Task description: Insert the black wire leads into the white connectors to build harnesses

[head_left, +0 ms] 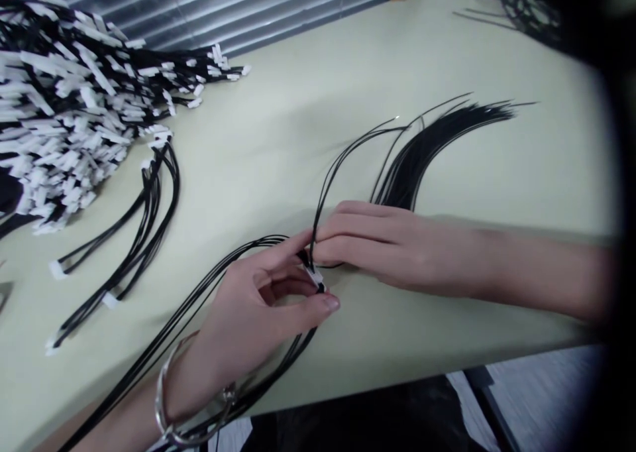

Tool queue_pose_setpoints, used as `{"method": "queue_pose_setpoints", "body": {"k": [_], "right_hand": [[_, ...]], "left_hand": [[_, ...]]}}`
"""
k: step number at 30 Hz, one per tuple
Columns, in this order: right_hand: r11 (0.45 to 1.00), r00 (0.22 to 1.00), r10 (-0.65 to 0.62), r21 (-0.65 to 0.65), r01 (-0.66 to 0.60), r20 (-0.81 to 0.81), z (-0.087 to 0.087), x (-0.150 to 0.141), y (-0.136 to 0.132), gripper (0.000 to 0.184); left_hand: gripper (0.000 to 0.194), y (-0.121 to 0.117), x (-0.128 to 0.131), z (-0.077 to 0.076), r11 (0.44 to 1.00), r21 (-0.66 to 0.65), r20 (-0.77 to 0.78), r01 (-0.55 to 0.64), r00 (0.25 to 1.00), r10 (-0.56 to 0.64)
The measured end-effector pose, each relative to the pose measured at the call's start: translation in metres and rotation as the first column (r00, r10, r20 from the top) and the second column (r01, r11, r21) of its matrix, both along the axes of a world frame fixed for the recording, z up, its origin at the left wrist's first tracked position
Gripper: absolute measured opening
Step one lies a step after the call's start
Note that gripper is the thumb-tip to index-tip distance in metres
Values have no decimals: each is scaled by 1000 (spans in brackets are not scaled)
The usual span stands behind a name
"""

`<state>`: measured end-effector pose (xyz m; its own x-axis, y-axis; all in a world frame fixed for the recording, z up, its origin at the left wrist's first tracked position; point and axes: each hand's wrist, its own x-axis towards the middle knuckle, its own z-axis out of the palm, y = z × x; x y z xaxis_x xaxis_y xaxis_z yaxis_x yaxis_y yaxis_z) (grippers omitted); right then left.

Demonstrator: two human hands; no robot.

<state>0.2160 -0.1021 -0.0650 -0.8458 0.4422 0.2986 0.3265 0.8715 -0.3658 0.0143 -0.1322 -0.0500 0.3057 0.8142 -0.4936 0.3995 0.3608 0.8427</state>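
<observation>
A small white connector (315, 277) with black wires is pinched between the thumb and fingers of my left hand (258, 299). Several long black wires (199, 299) run from near this hand past its wrist to the lower left, and others curve below it. My right hand (377, 243) touches the left fingertips, its fingers bent and pressed together. A thin black wire passes from the connector under those fingers, while the thumb is hidden. A few wires (332, 173) arc up from the connector. Just beyond the right hand lies a thick bundle of black wires (427, 140).
A large pile of black cables with white connectors (74, 114) covers the table's left back. Finished-looking cable lengths (149, 220) with white ends lie beside it. More black wires (531, 8) are at the far right. Blinds (248, 8) border the pale table (278, 147).
</observation>
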Motion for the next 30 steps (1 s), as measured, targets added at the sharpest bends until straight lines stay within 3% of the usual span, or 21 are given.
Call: {"method": "queue_pose_setpoints", "body": {"k": [5,13,22,30], "right_hand": [[985,984,-172,-12,171,-40,1,0,-6,20],[979,980,-168,-131,153,-111,-2,-5,-7,19],[991,987,-96,82,107,-130,-5,-3,-7,18],[982,988,-132,123,141,-78,-5,0,-8,15]], "left_hand": [[65,2,1,1,1000,-14,0,-28,1000,28],[64,3,1,1,1000,4,8,-15,1000,15],[58,4,-4,-4,997,35,-9,73,997,-73],[58,4,-5,-5,995,71,14,71,997,-72]]}}
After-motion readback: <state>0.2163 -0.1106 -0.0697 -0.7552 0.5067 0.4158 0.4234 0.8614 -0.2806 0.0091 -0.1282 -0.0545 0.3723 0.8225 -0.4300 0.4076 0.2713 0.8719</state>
